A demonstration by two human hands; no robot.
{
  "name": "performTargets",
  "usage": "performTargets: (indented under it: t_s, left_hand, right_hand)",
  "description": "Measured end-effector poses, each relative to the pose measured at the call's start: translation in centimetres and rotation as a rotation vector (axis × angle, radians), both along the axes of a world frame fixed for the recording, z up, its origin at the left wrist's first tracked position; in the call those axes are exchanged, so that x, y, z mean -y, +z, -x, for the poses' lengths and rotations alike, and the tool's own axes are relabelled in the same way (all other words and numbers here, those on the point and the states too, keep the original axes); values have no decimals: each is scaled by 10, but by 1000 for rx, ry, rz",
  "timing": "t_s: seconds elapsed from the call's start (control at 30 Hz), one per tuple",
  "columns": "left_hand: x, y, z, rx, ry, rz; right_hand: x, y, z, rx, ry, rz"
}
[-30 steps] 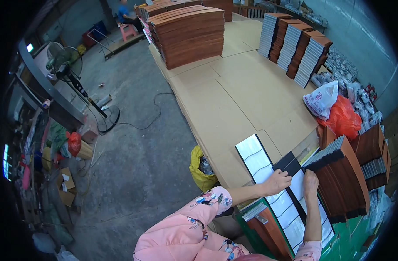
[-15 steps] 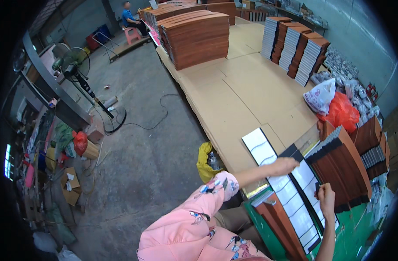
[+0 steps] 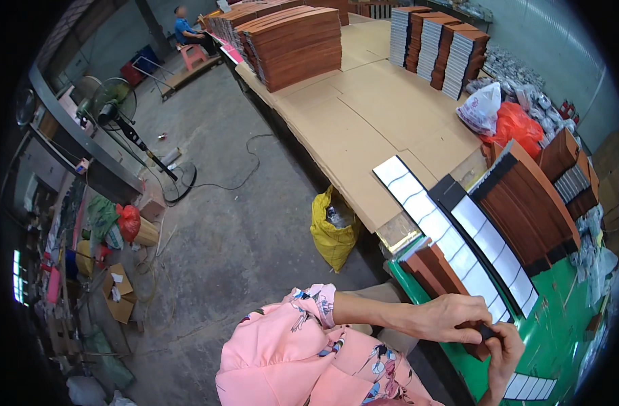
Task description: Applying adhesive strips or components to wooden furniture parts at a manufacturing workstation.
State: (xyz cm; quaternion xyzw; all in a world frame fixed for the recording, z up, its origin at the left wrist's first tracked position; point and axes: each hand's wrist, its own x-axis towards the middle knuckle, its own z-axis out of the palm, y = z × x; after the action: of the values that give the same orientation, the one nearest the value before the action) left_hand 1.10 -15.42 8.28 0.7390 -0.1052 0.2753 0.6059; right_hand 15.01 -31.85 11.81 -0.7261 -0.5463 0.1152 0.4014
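My left hand and my right hand meet at the lower right, over the near end of the long panels. Between their closed fingers is a small dark object, mostly hidden, its kind unclear. Beneath and beyond lie two long white panels side by side: a left panel and a right panel, both crossed by thin dark lines and edged in black. A black end piece sits at the far end of the right panel. Reddish-brown boards lie beside the left panel, near my forearm.
A green work surface lies under the panels, with a white lined piece near its front. Stacked brown boards stand at right. Cardboard covers the long table. A yellow bag hangs beside it; a fan stands left.
My left hand has left the far part of the panels and come back toward me to meet the right hand. The right hand has moved nearer too. The view has shifted.
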Motion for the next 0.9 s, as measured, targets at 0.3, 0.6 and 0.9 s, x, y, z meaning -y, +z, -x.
performTargets:
  t_s: [0.3, 0.6, 0.9]
  left_hand:
    - [60, -36, -12, -6, -40, -126]
    - [100, -50, -34, 51, -59, -310]
    - [102, -49, -44, 14, -145, -390]
  right_hand:
    - [76, -55, 31, 48, -176, -117]
    - [128, -75, 38, 40, -321, -96]
    - [123, -82, 24, 137, -267, -133]
